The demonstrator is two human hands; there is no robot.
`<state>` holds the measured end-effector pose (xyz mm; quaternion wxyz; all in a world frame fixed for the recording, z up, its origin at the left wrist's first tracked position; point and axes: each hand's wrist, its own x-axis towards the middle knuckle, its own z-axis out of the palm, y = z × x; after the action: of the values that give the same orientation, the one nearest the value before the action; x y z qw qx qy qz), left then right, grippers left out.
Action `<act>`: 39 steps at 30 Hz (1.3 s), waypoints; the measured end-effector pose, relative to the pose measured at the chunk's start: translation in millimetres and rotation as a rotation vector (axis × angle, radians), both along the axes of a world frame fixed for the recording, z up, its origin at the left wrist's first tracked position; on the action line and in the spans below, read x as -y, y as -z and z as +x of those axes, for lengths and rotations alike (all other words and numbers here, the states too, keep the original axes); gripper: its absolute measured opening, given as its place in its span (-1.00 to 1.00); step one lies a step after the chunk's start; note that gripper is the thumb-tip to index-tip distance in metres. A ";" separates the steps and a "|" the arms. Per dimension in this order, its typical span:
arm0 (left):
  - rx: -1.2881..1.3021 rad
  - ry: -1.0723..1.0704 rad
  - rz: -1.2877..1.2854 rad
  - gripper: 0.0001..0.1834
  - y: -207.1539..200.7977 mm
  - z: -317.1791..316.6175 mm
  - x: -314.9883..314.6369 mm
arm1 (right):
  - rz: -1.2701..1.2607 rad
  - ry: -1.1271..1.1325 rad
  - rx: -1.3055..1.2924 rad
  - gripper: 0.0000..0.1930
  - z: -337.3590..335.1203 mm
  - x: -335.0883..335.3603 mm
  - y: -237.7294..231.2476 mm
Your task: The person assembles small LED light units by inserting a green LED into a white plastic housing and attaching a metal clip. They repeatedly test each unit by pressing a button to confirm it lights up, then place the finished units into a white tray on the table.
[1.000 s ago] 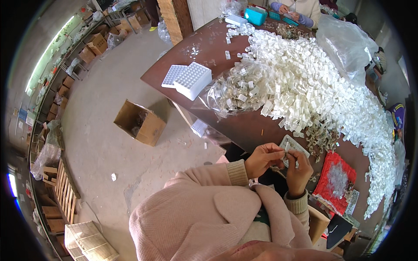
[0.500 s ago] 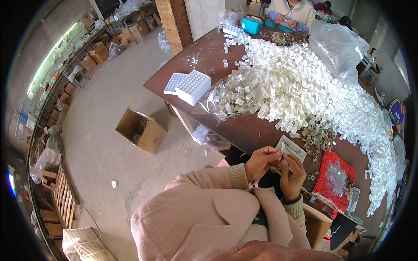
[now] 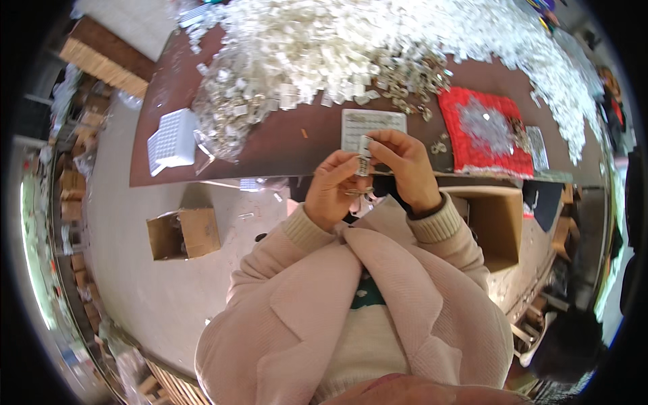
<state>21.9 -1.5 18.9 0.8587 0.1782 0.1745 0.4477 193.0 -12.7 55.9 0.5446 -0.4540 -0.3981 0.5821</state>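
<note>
Near the table's front edge, in front of my chest, both hands are raised close together. A small whitish piece with dark marks (image 3: 364, 156) stands upright between my fingertips; its exact kind is too small to tell. My left hand (image 3: 332, 190) pinches its lower end, and several small metal-coloured bits (image 3: 361, 194) show under those fingers. At its upper end are the thumb and forefinger of my right hand (image 3: 409, 169). Just beyond the hands lies a flat pale tray (image 3: 351, 124) with rows of small pieces, partly hidden by my right hand.
A large heap of clear-white plastic pieces (image 3: 324, 47) covers the brown table's (image 3: 290, 135) far side, with small metal parts (image 3: 412, 77) before it. Right is a red cloth (image 3: 499, 162) with clear bits; left, a white foam rack (image 3: 177, 138). Cardboard boxes (image 3: 202, 233) (image 3: 503, 226) stand below.
My view has swung right and down, so the table now lies straight ahead. My hands have risen, and the whitish piece now shows plainly between them.
</note>
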 end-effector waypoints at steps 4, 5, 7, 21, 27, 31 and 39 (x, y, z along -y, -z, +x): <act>0.061 0.043 0.028 -0.88 -0.9 -1.2 -2.2 | 0.178 0.150 0.176 -0.83 -10.3 6.0 -6.2; 0.047 0.049 0.001 -0.87 -1.3 -1.0 -2.8 | 0.309 0.247 0.400 -0.83 -14.7 9.6 -6.6; 0.012 0.034 -0.046 -0.86 -3.3 0.0 -1.6 | 0.522 0.304 0.550 -0.80 -16.5 8.2 -5.9; 0.074 -0.022 -0.144 -0.71 -11.1 11.0 5.8 | 0.852 0.202 0.488 -0.69 -12.5 3.7 5.3; -0.085 -0.073 0.002 -0.58 -7.5 11.9 12.5 | 0.908 0.246 0.502 -0.74 -16.8 5.3 10.1; -0.062 -0.065 -0.160 -0.66 -4.6 17.4 8.6 | 0.999 0.260 0.797 -0.61 -2.2 12.2 16.1; -0.137 -0.019 -0.089 -0.70 0.9 26.4 8.2 | 0.379 0.770 1.207 -0.77 123.9 39.4 48.3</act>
<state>48.4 -9.7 18.0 0.8475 0.1686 0.2544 0.4343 316.9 -52.1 7.7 0.4657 -0.7009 -0.5344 -0.0798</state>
